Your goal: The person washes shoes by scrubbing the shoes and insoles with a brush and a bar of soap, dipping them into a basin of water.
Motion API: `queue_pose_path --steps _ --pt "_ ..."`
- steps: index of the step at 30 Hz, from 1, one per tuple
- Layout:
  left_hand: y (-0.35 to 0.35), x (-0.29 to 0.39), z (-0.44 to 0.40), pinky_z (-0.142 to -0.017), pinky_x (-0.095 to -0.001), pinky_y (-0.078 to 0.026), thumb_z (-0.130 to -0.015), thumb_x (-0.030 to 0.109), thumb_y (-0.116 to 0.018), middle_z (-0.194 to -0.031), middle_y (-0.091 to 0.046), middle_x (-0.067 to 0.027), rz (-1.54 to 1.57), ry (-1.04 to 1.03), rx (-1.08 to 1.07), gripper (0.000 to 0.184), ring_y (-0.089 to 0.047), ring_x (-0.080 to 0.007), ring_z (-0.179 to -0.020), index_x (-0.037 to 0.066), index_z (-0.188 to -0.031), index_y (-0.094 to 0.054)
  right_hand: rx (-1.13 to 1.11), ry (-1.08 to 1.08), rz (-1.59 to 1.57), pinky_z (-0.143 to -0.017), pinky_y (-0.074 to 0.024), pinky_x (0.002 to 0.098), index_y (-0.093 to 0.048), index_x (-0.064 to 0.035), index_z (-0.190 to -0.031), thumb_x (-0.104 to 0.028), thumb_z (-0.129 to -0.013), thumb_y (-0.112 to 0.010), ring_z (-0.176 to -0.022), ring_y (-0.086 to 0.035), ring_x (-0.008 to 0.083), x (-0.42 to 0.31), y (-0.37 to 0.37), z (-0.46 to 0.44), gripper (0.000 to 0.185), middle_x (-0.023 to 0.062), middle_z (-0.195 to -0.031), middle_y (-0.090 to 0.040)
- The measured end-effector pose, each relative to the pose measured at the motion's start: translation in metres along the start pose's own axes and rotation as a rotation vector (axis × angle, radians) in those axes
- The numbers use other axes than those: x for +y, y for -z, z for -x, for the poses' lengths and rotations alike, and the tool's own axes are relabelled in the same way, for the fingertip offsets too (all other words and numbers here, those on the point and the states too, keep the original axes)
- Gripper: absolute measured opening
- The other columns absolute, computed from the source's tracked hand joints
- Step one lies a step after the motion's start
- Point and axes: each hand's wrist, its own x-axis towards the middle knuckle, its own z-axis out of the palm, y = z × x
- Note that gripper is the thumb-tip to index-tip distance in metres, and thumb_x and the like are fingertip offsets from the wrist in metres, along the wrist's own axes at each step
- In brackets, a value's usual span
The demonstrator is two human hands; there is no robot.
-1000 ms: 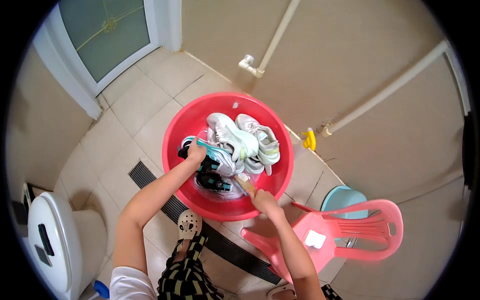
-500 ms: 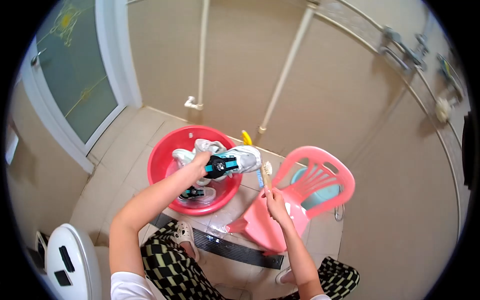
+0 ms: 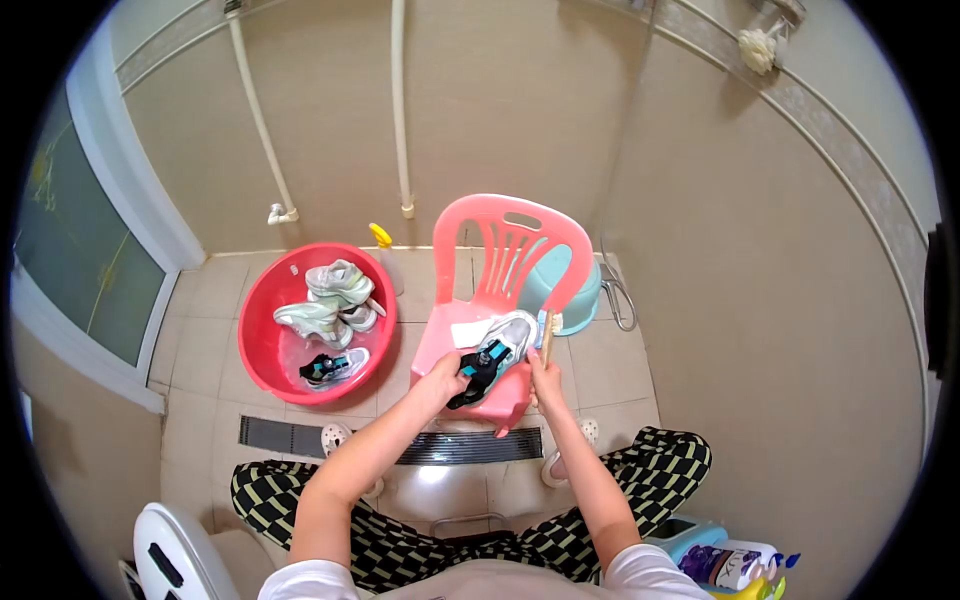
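Observation:
My left hand (image 3: 443,380) is closed around the ankle end of a grey, black and teal sneaker (image 3: 515,333), which I hold over the seat of a pink plastic chair (image 3: 438,345). The toe points away from me. My right hand (image 3: 545,383) grips a wooden-handled scrub brush (image 3: 547,338) upright beside the toe; whether its bristles touch the shoe I cannot tell. A flat white item (image 3: 470,334), partly covered by the sneaker, lies on the seat. To the left, a red basin (image 3: 246,345) holds several sneakers (image 3: 310,322) in shallow water, one of them a black and teal sneaker (image 3: 333,369).
Behind the red basin stands a spray bottle (image 3: 391,268) with a yellow top. A teal tub (image 3: 562,283) is behind the chair by the wall. A dark drain grate (image 3: 470,447) crosses the floor before my feet. Bottles (image 3: 735,565) stand at lower right, a toilet (image 3: 178,555) at lower left.
The sneaker has moved from above the red basin to over the chair seat, and the brush has come along beside it. My view has turned to the right.

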Motion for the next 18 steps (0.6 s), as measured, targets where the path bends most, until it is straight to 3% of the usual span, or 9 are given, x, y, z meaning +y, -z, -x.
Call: queue_pose_path --steps 2,5,6,7,9,10,15,18 --pt "0.006 -0.004 -0.013 -0.065 -0.039 -0.053 -0.077 0.003 -0.044 -0.078 -0.058 -0.0155 -0.017 -0.011 0.029 0.016 -0.06 -0.0274 -0.07 -0.004 -0.089 -0.052 -0.008 -0.022 0.019 -0.029 -0.0266 0.0214 -0.047 -0.0076 -0.069 -0.041 -0.079 -0.058 -0.033 -0.035 0.0053 0.004 0.006 0.008 0.036 -0.0041 -0.046 -0.038" --pt "0.028 0.011 -0.033 -0.063 -0.0392 -0.053 -0.077 0.004 -0.045 -0.077 -0.059 -0.0151 -0.101 -0.076 -0.029 0.015 -0.06 -0.0265 -0.067 -0.004 -0.088 -0.052 -0.074 -0.072 0.027 -0.03 -0.026 0.0214 -0.05 -0.0058 -0.073 -0.041 -0.08 -0.058 -0.033 -0.035 0.0053 0.004 0.008 0.012 0.037 -0.0042 -0.046 -0.038" --pt "0.012 0.018 0.004 -0.06 -0.0398 -0.053 -0.077 0.003 -0.046 -0.075 -0.058 -0.0151 -0.175 -0.176 0.037 0.012 -0.06 -0.0268 -0.063 -0.004 -0.085 -0.051 -0.099 -0.073 0.027 -0.029 -0.0264 0.0214 -0.05 -0.0058 -0.075 -0.041 -0.081 -0.056 -0.033 -0.034 0.0053 0.006 0.006 0.013 0.036 -0.0044 -0.046 -0.037" --pt "0.011 0.032 0.021 -0.063 -0.0372 -0.052 -0.078 0.004 -0.048 -0.085 -0.058 -0.0148 -0.275 -0.178 -0.071 0.026 -0.06 -0.0248 -0.07 -0.006 -0.102 -0.048 -0.129 -0.074 0.029 -0.029 -0.0267 0.0214 -0.051 -0.0058 -0.077 -0.041 -0.082 -0.054 -0.033 -0.034 0.0053 0.008 0.002 0.012 0.035 -0.0045 -0.046 -0.037" --pt "-0.001 0.046 0.058 -0.076 -0.0312 -0.047 -0.081 0.009 -0.049 -0.107 -0.052 -0.0136 -0.565 -0.488 0.086 0.045 -0.056 -0.0201 -0.09 0.0 -0.124 -0.036 -0.11 -0.053 0.011 -0.029 -0.0273 0.0213 -0.051 -0.0061 -0.078 -0.04 -0.084 -0.052 -0.033 -0.034 0.0052 0.015 -0.008 0.01 0.034 -0.0048 -0.046 -0.036" --pt "0.005 0.061 0.067 -0.078 -0.0262 -0.044 -0.08 0.006 -0.051 -0.113 -0.048 -0.01 -0.609 -0.524 0.014 0.053 -0.052 -0.0159 -0.096 0.005 -0.13 -0.031 -0.066 -0.031 -0.006 -0.029 -0.0279 0.0212 -0.051 -0.0065 -0.08 -0.04 -0.085 -0.05 -0.033 -0.034 0.0051 0.014 -0.015 0.008 0.034 -0.005 -0.045 -0.036" --pt "0.026 0.13 0.117 -0.085 -0.0231 -0.04 -0.087 0.014 -0.049 -0.111 -0.05 -0.0022 -0.928 -0.672 -0.197 0.042 -0.049 -0.0097 -0.099 0.011 -0.127 -0.038 -0.222 0.01 0.05 -0.028 -0.0279 0.0201 -0.052 -0.0064 -0.084 -0.038 -0.088 -0.046 -0.032 -0.035 0.0057 -0.02 -0.066 -0.003 0.032 -0.0053 -0.044 -0.033" --pt "0.034 0.163 0.132 -0.087 -0.0232 -0.038 -0.087 0.017 -0.05 -0.112 -0.05 -0.0013 -1.131 -0.832 -0.317 0.04 -0.046 -0.0078 -0.1 0.009 -0.126 -0.04 -0.551 -0.008 0.173 -0.029 -0.0303 0.0203 -0.053 -0.0036 -0.089 -0.041 -0.086 -0.046 -0.034 -0.039 0.005 -0.031 -0.122 -0.012 0.038 -0.0006 -0.058 -0.05"
